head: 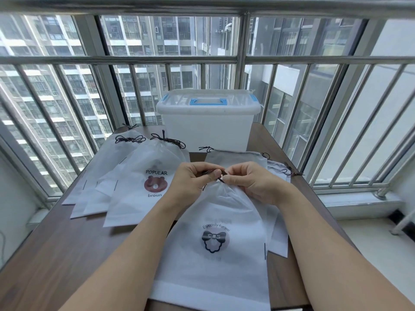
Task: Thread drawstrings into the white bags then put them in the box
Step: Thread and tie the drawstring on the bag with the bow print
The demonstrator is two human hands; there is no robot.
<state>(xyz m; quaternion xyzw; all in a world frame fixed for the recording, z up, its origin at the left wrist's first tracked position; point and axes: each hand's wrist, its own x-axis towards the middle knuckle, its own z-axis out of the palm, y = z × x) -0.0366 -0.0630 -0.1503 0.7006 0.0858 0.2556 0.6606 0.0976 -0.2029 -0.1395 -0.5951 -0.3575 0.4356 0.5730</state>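
Both hands meet at the gathered mouth of the white bag (215, 221) that lies nearest the person on the bench (67, 254). The left hand (190, 182) pinches the dark drawstring (221, 178) between thumb and curled fingers (211, 175), and the right hand (251, 182) pinches the bag's bunched top edge and the cord just beside it, its fingers likewise clamped. Holding the two so close together probably keeps the channel steady while the cord is worked along or tied; which of the two cannot be told, since the cord end is mostly hidden by the fingertips.

The bag is thin, slightly see-through cloth, flat below and puckered toward the top, printed with a black bow and the words "Especially for you". It lies lengthwise toward the person, likely so the mouth stays within easy reach.

To the left, a fan of overlapping bags (134, 187) with knotted dark cords lies on the bench; the top one shows a brown bear and "POPULAR". More bags (238, 157) lie behind and to the right. The box (207, 129), translucent with blue latches, stands at the far edge with its lid on, so it must be opened before packing.
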